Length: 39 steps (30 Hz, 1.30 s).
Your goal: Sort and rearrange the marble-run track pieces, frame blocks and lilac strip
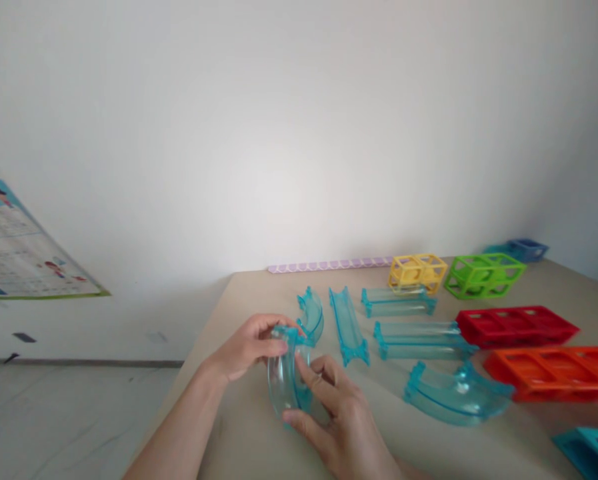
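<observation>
Both of my hands hold a clear teal curved track piece (282, 380) above the near left part of the table. My left hand (253, 347) pinches its upper end between thumb and fingers. On the right side, my right hand (331, 407) grips the piece with its thumb at the lower end and fingers along the side. Whether it is one piece or two pressed together I cannot tell. Just behind my left hand lies another curved track piece (315, 317). A straight track piece (349, 325) rests to the right of that one.
Right of my hands lie straight teal tracks (401, 303) and a curved one (459, 393). Farther right are a yellow frame block (417, 272), green block (483, 275), red block (516, 325) and orange block (553, 372). A lilac strip (329, 265) lies along the wall. The table (233, 293) ends at left.
</observation>
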Tool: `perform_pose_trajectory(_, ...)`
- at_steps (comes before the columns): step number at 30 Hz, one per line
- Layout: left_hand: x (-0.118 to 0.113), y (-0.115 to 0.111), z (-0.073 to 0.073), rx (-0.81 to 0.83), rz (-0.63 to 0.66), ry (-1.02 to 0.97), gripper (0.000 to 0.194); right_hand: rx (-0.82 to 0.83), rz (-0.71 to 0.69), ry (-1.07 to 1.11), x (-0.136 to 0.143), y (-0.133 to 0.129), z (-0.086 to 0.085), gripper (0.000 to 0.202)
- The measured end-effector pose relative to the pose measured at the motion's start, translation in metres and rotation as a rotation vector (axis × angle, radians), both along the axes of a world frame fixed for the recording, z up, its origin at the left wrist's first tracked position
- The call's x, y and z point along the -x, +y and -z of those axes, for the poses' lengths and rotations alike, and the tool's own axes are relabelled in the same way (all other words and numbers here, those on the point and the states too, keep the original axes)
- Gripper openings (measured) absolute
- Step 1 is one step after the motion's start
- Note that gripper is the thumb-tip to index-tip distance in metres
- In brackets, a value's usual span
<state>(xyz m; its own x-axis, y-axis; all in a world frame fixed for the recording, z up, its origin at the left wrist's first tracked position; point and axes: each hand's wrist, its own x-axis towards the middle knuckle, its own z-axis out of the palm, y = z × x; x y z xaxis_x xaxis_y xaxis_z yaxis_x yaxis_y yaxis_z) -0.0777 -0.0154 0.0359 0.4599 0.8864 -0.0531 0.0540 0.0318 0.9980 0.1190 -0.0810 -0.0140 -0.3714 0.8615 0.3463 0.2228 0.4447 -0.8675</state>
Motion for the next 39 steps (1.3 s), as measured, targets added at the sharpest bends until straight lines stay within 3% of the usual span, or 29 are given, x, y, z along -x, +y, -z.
perform_pose_trajectory(2, 0.003, 0.0, 0.001, 0.116, 0.02, -0.075, 0.043, 0.013, 0.02, 0.009, 0.0, 0.001, -0.001, 0.058)
perform_pose_trajectory(5, 0.007, 0.0, 0.004, 0.161, 0.033, -0.104, 0.031, 0.029, 0.005, 0.021, -0.002, 0.0, -0.005, 0.052)
perform_pose_trajectory(8, 0.009, 0.001, 0.007, 0.096, 0.06, -0.084, 0.025, 0.052, -0.013, 0.032, -0.004, -0.001, -0.008, 0.041)
perform_pose_trajectory(13, 0.008, 0.002, 0.006, -0.04, 0.084, -0.026, 0.037, 0.075, -0.026, 0.09, -0.004, 0.0, -0.007, 0.026)
perform_pose_trajectory(18, 0.003, -0.002, -0.004, -0.025, 0.14, -0.018, 0.049, 0.086, -0.018, 0.116, -0.003, 0.002, -0.004, 0.024)
perform_pose_trajectory(22, 0.0, -0.004, -0.008, -0.041, 0.136, -0.016, 0.045, 0.064, -0.01, 0.148, -0.002, 0.002, -0.005, 0.029)
perform_pose_trajectory(32, 0.002, -0.005, -0.008, 0.013, 0.167, 0.022, 0.033, 0.048, -0.009, 0.162, 0.0, 0.0, -0.004, 0.038)
perform_pose_trajectory(36, -0.002, -0.004, -0.002, 0.073, 0.262, 0.098, 0.03, 0.06, 0.023, 0.19, 0.0, 0.001, -0.007, 0.043)
perform_pose_trajectory(39, -0.003, -0.003, 0.002, 0.09, 0.236, 0.061, 0.029, 0.029, 0.02, 0.205, -0.001, 0.003, -0.007, 0.039)
